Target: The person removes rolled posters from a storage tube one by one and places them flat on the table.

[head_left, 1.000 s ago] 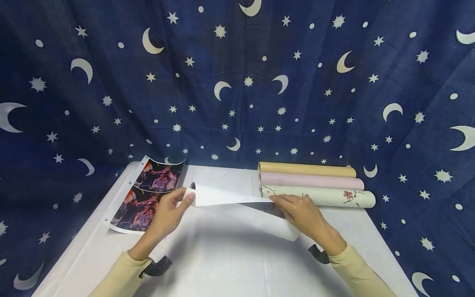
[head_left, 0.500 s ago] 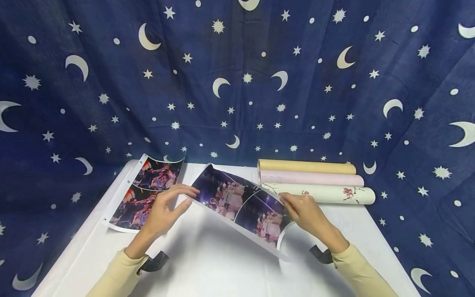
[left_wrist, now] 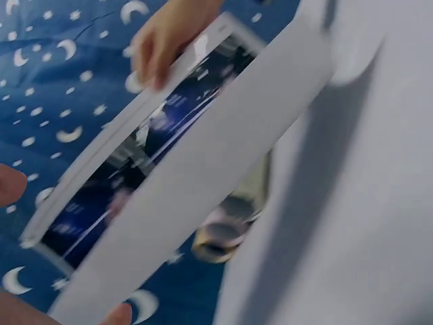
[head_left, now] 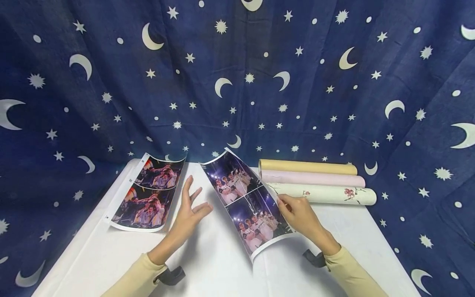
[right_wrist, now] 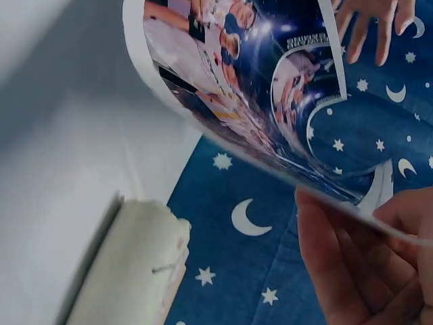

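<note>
A curved photo sheet (head_left: pixel 243 185) with two group pictures, one above the other, is held above the white table. My right hand (head_left: pixel 302 214) pinches its right edge between thumb and fingers, as the right wrist view also shows. My left hand (head_left: pixel 191 210) is off the sheet's left side, fingers spread and holding nothing. In the left wrist view the sheet's white back (left_wrist: pixel 196 162) faces the camera. A second photo sheet (head_left: pixel 148 194) with two stage pictures lies to the left of my left hand.
Three paper rolls lie side by side at the back right: a yellow roll (head_left: pixel 308 167), a pink roll (head_left: pixel 313 179) and a flowered roll (head_left: pixel 334 194). A blue star-and-moon curtain (head_left: pixel 237 82) hangs behind the white table (head_left: pixel 215 272).
The sheet has flipped from its white side to its printed side and turned more upright. My left hand has let go of it; my right hand keeps its grip.
</note>
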Available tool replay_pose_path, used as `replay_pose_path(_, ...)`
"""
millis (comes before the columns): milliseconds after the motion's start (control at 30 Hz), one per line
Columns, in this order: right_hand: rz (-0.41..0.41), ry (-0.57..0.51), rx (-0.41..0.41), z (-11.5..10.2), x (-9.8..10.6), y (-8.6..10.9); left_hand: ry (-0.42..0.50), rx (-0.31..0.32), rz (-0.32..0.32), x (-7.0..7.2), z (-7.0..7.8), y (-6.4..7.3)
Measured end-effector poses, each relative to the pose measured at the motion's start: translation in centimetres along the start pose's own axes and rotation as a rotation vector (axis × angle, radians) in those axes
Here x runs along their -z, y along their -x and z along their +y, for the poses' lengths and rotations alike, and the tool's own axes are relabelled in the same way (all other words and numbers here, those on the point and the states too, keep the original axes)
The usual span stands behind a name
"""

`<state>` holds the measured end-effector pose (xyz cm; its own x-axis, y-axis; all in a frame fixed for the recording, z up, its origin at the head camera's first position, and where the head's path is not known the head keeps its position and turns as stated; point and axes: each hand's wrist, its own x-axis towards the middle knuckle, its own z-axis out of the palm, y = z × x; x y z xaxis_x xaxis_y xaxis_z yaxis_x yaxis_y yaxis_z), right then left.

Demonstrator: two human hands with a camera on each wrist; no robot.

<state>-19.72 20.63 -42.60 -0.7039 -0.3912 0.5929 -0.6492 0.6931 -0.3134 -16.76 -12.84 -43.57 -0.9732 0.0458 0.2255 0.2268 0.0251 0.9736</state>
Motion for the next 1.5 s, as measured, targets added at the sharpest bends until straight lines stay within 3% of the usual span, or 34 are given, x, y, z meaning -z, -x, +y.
replay_pose_path(167,0.015,-0.075,-0.088,-0.5,-0.9,0.0,0.021,0.094,-0.049,-2.4,-1.7,0.4)
replay_pose_path(333,0.037,-0.145,-0.144,-1.1,-1.4,0.0,0.049,0.114,-0.074,-3.2,-2.6,0.1)
replay_pose_path(567,0.043,-0.205,-0.169,-1.3,-1.3,0.1,0.028,0.087,-0.062,-2.7,-3.2,-0.6)
replay_pose_path(767,-0.013,-0.218,-0.183,-0.6,-1.2,0.6,0.092,0.049,-0.071,-2.0,-2.8,-0.8)
replay_pose_path(933,-0.057,-0.282,-0.18,0.1,-1.1,1.0,0.063,-0.034,-0.158,-1.6,-2.9,-0.8)
replay_pose_path(1067,-0.086,-0.303,-0.175,0.5,-0.9,0.8,0.08,-0.048,-0.25,-1.2,-2.9,-0.9)
replay_pose_path(1200,-0.16,-0.506,-0.227,0.7,-0.7,0.8,0.146,-0.018,-0.31,-0.8,-2.8,-0.9)
replay_pose_path(1400,-0.196,-0.853,-0.406,0.8,-0.2,1.1,0.42,0.107,-0.355,-0.3,-2.4,-0.8)
replay_pose_path(1500,-0.198,-0.996,-0.448,0.8,-0.1,1.2,0.481,0.149,-0.353,-0.1,-2.3,-0.7)
